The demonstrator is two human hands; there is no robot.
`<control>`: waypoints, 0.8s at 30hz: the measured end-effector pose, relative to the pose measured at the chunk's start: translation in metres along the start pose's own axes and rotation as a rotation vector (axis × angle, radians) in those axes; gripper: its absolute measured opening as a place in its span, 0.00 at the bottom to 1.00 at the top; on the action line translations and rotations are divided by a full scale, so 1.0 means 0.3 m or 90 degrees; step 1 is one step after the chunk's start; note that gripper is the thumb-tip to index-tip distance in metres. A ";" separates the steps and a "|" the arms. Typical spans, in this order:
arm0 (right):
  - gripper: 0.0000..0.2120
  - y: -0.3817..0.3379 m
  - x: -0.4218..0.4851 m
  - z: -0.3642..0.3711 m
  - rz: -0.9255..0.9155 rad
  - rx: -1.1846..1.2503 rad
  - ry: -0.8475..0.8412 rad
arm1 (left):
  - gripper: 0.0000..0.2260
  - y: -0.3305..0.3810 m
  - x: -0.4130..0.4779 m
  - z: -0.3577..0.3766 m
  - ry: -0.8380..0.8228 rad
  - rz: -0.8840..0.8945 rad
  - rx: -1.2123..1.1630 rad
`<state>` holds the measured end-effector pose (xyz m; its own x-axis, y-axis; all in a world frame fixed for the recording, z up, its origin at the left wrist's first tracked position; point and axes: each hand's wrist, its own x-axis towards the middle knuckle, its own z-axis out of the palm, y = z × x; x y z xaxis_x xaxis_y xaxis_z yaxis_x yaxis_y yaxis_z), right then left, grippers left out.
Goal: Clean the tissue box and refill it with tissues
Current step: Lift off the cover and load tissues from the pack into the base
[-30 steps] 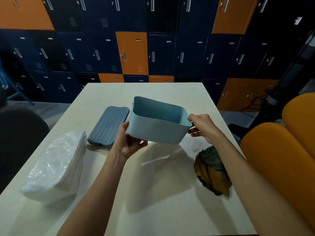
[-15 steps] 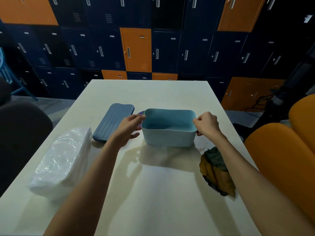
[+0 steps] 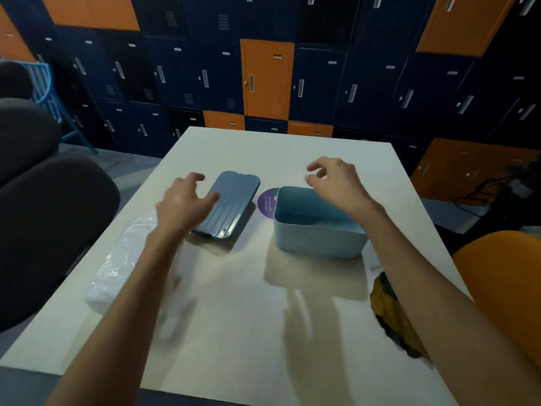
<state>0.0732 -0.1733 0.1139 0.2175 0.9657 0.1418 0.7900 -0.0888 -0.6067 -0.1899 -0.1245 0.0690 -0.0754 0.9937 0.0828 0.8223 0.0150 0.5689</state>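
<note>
The light blue tissue box point(image 3: 317, 238) stands open-topped and empty on the white table point(image 3: 234, 317). Its dark blue ribbed lid point(image 3: 231, 200) lies flat to the left of it. My left hand point(image 3: 184, 203) hovers at the lid's left edge with fingers spread, holding nothing. My right hand point(image 3: 336, 180) floats above the box's far rim, fingers curled apart and empty. A plastic-wrapped pack of white tissues point(image 3: 123, 256) lies at the table's left edge, partly hidden by my left forearm.
A purple round sticker or disc point(image 3: 268, 202) lies between lid and box. A crumpled yellow-green cloth point(image 3: 389, 312) sits at the right table edge. A dark chair point(image 3: 44, 218) stands left, an orange seat point(image 3: 503, 282) right, lockers behind.
The box, held tilted in both hands a second ago, was set down on the table. Both hands let go and lifted off, the left one moving over toward the lid.
</note>
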 end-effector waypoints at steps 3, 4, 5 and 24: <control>0.14 -0.135 0.014 0.107 -0.063 0.043 -0.083 | 0.46 -0.134 -0.001 -0.066 -0.038 -0.153 0.165; 0.13 -0.171 0.022 0.149 -0.080 0.051 -0.111 | 0.52 -0.183 -0.004 -0.071 -0.066 -0.194 0.178; 0.13 -0.196 0.024 0.187 -0.091 0.059 -0.135 | 0.56 -0.221 -0.018 -0.068 -0.094 -0.222 0.180; 0.16 -0.253 -0.083 0.576 0.169 0.339 -0.430 | 0.56 -0.333 -0.232 -0.009 -0.156 0.036 0.138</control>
<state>-0.0911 -0.1486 0.0212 -0.1612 0.8819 -0.4431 0.3542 -0.3674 -0.8600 -0.2684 -0.1954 0.0087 0.0899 0.9904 -0.1054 0.9242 -0.0435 0.3795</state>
